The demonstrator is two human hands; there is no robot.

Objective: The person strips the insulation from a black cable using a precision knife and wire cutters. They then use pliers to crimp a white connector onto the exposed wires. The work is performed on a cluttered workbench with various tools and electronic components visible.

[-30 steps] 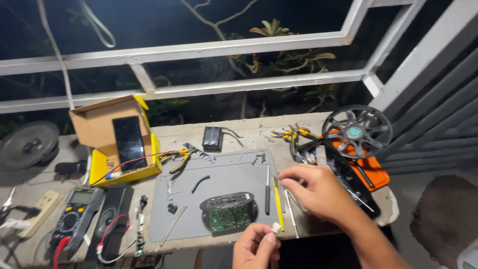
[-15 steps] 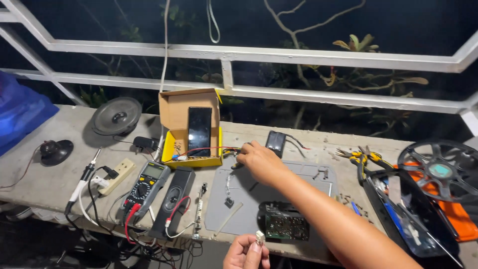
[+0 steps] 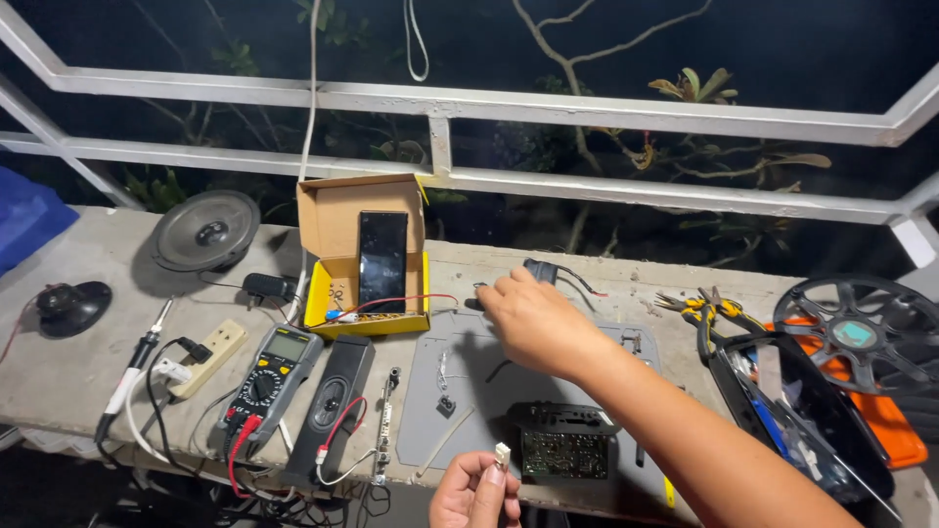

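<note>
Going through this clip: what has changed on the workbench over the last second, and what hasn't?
The right hand left the mat's right edge, swung left to the yellow box, and now sits mid-bench beside the small black adapter; whether it grips anything cannot be told. The left hand kept pinching the small white connector. The circuit board, multimeter and speaker stayed put.

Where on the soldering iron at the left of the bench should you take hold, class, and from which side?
Grip the soldering iron by its dark handle, the thick middle part, coming down from above. It lies flat on the concrete bench, thin metal tip pointing away toward the round speaker, white cord trailing from the near end. Keep fingers off the tip.
</note>
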